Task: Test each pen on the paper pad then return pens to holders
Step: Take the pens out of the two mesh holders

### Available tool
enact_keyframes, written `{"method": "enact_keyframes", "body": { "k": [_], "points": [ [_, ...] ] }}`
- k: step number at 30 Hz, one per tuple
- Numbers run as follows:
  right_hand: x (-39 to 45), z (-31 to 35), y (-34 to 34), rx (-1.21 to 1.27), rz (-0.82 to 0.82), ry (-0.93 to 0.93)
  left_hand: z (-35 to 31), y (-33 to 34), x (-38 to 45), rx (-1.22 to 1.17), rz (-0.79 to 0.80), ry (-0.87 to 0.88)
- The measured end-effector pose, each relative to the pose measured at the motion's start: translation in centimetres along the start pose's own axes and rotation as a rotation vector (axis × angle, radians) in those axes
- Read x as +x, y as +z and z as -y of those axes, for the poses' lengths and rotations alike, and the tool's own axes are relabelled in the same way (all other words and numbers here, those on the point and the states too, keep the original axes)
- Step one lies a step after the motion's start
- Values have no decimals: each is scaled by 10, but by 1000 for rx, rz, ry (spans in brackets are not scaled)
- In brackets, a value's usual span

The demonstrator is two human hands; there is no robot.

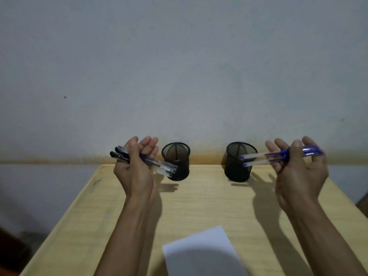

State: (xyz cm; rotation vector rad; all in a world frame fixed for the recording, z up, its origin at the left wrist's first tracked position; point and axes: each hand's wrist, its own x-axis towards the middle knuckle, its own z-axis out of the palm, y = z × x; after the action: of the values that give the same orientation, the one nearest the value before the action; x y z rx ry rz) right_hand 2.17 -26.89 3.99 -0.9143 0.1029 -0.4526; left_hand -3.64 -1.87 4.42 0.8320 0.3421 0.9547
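a person stands at a pale wooden table (199, 200), both forearms raised over it, palms turned up. the left hand (135, 166) holds a bundle of black-capped pens (159, 166), thumb pressed across the clear barrels while the other fingers stay loosely extended; the caps stick out to the left and the far ends point right, overlapping the left holder (176, 160) in view. i cannot tell whether they touch it. the right hand (298, 172) holds a bundle of blue pens (262, 157), thumb laid over them and fingers spread beneath; the blue caps point right and the other ends reach left across the front of the right holder (240, 162). the exact count of pens in either hand is blurred, though at least 2 show in each. the 2 black mesh holders stand upright near the far edge of the table, well apart from each other, and what shows of their insides holds nothing. a white paper pad (201, 253) lies at the near edge, between the 2 forearms, partly shaded. behind the table rises a plain grey wall (179, 66).
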Motion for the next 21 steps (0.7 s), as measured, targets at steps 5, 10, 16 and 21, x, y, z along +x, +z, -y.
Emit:
{"method": "enact_keyframes", "body": {
  "k": [5,10,16,21],
  "points": [
    [-27,-24,-44,-187,-28,17,20,-43,-24,77,-83,-27],
    [-38,-33,-68,-243,-109,93,33,-67,-26,184,-157,51],
    [-34,-33,-88,-274,-210,136,48,-95,-14,217,-256,-32],
    [-39,-33,-108,-541,-212,101,52,-113,-8,298,-337,-38]
  ]
}}
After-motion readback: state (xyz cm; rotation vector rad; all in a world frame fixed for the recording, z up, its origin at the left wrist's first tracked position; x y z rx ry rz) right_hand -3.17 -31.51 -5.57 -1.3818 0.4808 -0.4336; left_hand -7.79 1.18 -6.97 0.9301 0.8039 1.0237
